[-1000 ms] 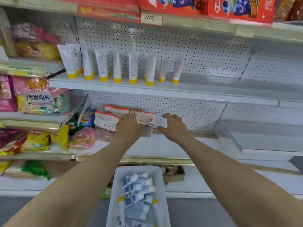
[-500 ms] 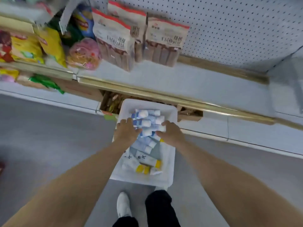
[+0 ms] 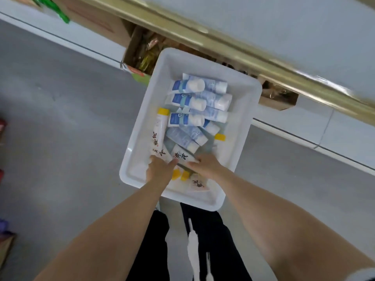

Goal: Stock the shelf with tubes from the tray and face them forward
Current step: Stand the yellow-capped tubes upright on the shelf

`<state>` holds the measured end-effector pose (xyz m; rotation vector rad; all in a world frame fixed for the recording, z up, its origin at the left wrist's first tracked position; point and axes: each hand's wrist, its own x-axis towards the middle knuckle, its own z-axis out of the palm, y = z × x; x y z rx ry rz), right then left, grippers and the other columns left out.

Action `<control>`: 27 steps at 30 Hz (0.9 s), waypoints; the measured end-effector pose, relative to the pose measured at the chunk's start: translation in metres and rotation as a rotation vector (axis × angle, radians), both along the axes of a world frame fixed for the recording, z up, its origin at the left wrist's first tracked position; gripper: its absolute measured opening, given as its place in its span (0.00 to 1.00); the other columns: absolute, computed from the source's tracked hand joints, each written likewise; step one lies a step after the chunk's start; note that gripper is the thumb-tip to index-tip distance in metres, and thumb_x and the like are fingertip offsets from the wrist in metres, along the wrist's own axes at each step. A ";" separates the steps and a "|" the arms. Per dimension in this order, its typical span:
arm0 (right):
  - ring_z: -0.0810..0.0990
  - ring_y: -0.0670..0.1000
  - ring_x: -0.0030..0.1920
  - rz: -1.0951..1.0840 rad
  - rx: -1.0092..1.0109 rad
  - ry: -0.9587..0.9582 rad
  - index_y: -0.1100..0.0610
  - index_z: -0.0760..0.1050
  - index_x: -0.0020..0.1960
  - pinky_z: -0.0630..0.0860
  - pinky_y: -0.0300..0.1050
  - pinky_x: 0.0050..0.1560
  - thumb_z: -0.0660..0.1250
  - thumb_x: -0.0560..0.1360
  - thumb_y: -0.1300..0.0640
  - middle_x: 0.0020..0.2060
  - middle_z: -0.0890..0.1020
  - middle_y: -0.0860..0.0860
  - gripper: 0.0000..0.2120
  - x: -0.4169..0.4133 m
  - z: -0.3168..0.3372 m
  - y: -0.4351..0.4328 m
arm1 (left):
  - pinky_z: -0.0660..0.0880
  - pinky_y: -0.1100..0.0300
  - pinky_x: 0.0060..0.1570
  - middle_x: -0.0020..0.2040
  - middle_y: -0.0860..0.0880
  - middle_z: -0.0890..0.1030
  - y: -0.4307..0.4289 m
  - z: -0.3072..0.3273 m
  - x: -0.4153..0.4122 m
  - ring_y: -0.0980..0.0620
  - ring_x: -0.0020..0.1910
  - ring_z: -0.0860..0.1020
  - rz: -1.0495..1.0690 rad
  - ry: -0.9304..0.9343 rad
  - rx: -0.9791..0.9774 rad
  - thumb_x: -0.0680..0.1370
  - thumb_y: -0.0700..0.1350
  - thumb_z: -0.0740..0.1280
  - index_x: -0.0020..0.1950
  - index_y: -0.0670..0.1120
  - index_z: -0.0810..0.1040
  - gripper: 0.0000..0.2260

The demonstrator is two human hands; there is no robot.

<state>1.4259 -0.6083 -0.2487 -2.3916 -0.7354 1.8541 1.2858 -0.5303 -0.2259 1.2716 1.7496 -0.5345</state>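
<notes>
White tray [image 3: 241, 122] holds nine blue tubes [image 3: 183, 100], four yellow-capped tubes [image 3: 159, 128]; left hand [image 3: 160, 169], right hand [image 3: 207, 165] inside, grip unclear.

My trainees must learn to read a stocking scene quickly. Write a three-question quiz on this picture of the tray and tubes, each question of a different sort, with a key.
1. True or false: the white tray stands on a shelf.
2. Which tubes fill the tray's far end, toward the shelving? A: blue-and-white tubes. B: red tubes. C: green tubes.
3. Fill in: the left hand and the right hand reach among white tubes with ___ caps.

Key: 1 false, it stands on the grey floor. 2 A. 3 yellow.
</notes>
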 end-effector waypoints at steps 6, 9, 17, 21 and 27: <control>0.80 0.54 0.46 0.345 -0.091 -0.089 0.55 0.78 0.54 0.78 0.45 0.45 0.64 0.73 0.39 0.46 0.82 0.52 0.21 -0.002 -0.017 0.018 | 0.74 0.52 0.48 0.55 0.41 0.76 0.006 -0.019 0.008 0.37 0.55 0.78 0.161 0.032 -0.014 0.69 0.54 0.77 0.58 0.42 0.59 0.32; 0.80 0.53 0.43 0.421 -0.128 -0.077 0.57 0.78 0.54 0.74 0.43 0.38 0.69 0.71 0.41 0.45 0.81 0.52 0.22 0.001 -0.009 0.022 | 0.79 0.47 0.51 0.56 0.40 0.75 0.016 -0.021 0.002 0.38 0.51 0.79 0.169 0.038 -0.085 0.65 0.54 0.79 0.61 0.40 0.58 0.38; 0.79 0.55 0.51 -0.443 -0.188 0.268 0.61 0.70 0.63 0.83 0.55 0.48 0.75 0.71 0.48 0.55 0.74 0.54 0.28 0.001 0.070 0.004 | 0.81 0.51 0.42 0.47 0.38 0.83 0.029 0.049 -0.020 0.45 0.40 0.82 0.356 -0.275 -0.402 0.72 0.43 0.76 0.55 0.36 0.76 0.17; 0.75 0.53 0.56 -0.769 -0.078 0.302 0.56 0.72 0.53 0.83 0.51 0.49 0.76 0.71 0.52 0.55 0.68 0.50 0.18 0.000 0.140 -0.004 | 0.80 0.55 0.39 0.39 0.44 0.84 0.037 0.110 -0.021 0.48 0.36 0.82 0.367 -0.496 -0.475 0.74 0.43 0.73 0.55 0.39 0.78 0.12; 0.80 0.50 0.37 -0.986 0.247 0.216 0.60 0.76 0.60 0.77 0.42 0.36 0.72 0.75 0.48 0.48 0.83 0.55 0.20 0.003 0.242 -0.019 | 0.80 0.55 0.35 0.45 0.40 0.81 0.055 0.210 0.009 0.45 0.42 0.79 0.347 -0.810 -0.467 0.80 0.43 0.62 0.55 0.41 0.76 0.08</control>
